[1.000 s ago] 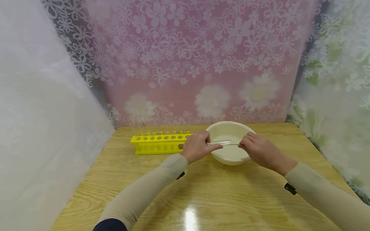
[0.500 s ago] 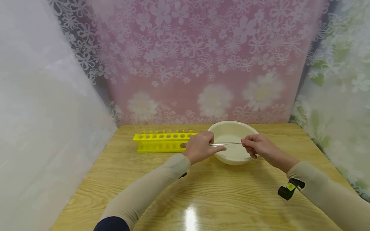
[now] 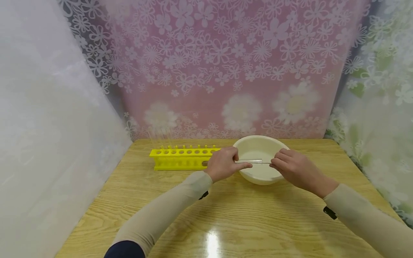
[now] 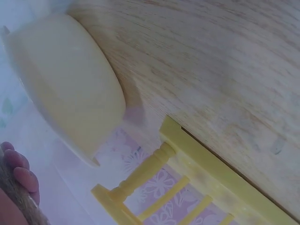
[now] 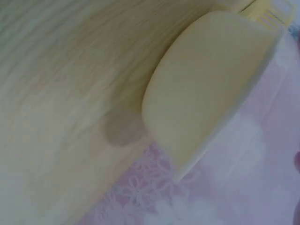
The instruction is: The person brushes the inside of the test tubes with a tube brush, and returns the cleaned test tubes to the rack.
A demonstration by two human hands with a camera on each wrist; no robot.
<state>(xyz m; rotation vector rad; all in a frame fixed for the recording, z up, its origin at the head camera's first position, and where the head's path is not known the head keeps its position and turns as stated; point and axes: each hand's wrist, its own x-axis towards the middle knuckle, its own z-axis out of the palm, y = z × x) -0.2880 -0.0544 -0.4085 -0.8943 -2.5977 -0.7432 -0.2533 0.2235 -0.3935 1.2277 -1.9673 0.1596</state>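
Over the cream basin (image 3: 258, 181), my left hand (image 3: 222, 164) grips a glass test tube (image 3: 256, 161) lying roughly level, its thumb stretched along the glass. My right hand (image 3: 298, 171) pinches the thin wire handle of a test tube brush (image 3: 266, 163) that runs into the tube's right end. Brownish bristles (image 4: 23, 201) show inside the glass in the left wrist view, with fingertips (image 4: 27, 179) curled round it. In the right wrist view only a sliver of fingers appears at the right edge.
A yellow test tube rack (image 3: 180, 154) stands left of the basin, several clear tubes (image 3: 159, 138) upright at its left end. Both rest on the wooden table (image 3: 245, 222). Flowered curtains (image 3: 222, 64) hang behind and at the sides.
My right hand turned thumb-side up half a second ago and is now rolled back with its knuckles up, still pinching the wire. My left hand keeps its grip. The head view has shifted slightly.
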